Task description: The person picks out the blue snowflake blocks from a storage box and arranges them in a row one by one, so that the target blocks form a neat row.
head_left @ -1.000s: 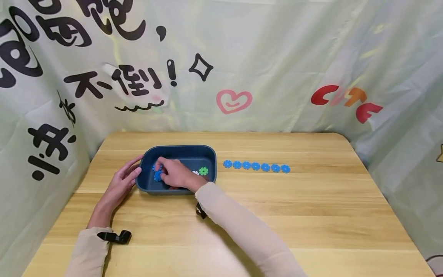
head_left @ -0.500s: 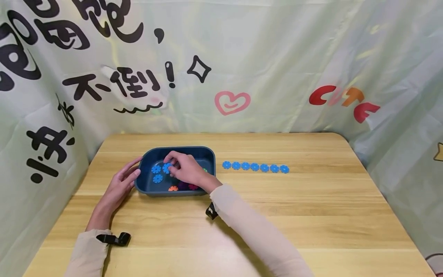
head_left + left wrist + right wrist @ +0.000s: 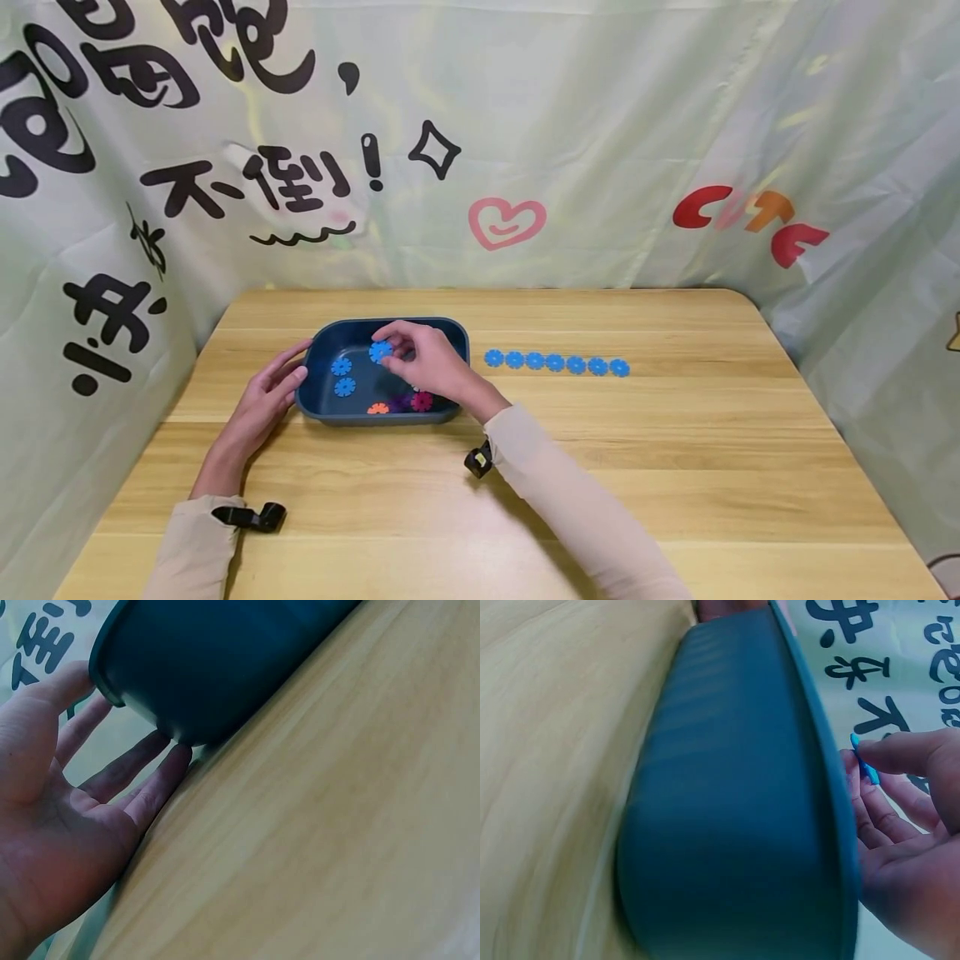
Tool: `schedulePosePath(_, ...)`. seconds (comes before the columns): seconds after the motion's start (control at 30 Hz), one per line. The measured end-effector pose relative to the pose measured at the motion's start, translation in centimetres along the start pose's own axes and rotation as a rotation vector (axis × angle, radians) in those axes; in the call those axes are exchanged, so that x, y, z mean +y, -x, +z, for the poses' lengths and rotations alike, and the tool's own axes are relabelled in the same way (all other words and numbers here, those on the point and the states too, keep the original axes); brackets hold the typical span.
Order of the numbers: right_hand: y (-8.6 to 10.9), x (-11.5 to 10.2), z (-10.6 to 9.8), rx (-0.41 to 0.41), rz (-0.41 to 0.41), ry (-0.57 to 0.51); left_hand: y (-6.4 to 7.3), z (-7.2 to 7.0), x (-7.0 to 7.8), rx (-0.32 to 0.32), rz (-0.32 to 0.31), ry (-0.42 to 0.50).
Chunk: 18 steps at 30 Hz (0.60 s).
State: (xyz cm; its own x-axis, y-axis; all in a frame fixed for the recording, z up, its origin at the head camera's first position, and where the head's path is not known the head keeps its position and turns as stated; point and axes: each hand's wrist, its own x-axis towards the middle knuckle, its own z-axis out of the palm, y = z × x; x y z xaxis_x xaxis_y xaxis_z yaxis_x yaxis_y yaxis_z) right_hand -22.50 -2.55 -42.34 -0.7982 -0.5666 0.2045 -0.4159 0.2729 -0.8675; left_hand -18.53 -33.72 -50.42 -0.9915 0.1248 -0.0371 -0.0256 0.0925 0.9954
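The right hand (image 3: 431,360) pinches a blue flower piece (image 3: 380,352) by its edge between thumb and fingertips, above the tub (image 3: 382,419). Left of this pinch and nearer the person, two loose blue pieces (image 3: 341,367) lie on the tub floor; nearer the person, roughly below the grip, are an orange piece (image 3: 378,408), a purple piece (image 3: 401,404) and a magenta piece (image 3: 422,402). Well to the right of the grip, a row of blue pieces (image 3: 555,362) lies on the table (image 3: 675,467). The left hand (image 3: 258,404), fingers spread, rests against the tub's left end. The thin piece could slip or twist, since only its edge seems held; the right wrist, close over the rim, might bump the tub and shift it if the left hand's light touch gives way.
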Motion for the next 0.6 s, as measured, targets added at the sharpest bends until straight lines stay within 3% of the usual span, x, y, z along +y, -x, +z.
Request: schedulePosePath(0.6, 3.2, -0.4, -3.5, 0.059, -0.011, -0.002, 0.0, 0.1, 0.1, 0.007, -0.006, -0.006)
